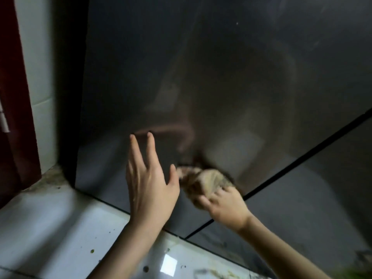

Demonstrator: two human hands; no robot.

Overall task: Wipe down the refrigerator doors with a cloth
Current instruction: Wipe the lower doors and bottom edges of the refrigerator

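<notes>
Glossy dark fridge: two doors (201,67), one cloth (203,181), left hand (151,188), right hand (226,205)

Reads to me as a home kitchen. A tall, dark, glossy refrigerator door (201,67) fills my view, and a black seam (302,160) splits it from a second door (322,198). At left, white tiled wall (38,77) beside a dark red door (14,97). Below, glossy pale floor tiles (50,228), grime-spotted.

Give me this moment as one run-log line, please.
right hand: grips cloth against refrigerator door | left hand: open, fingers straight, by door | step: wiping
</notes>
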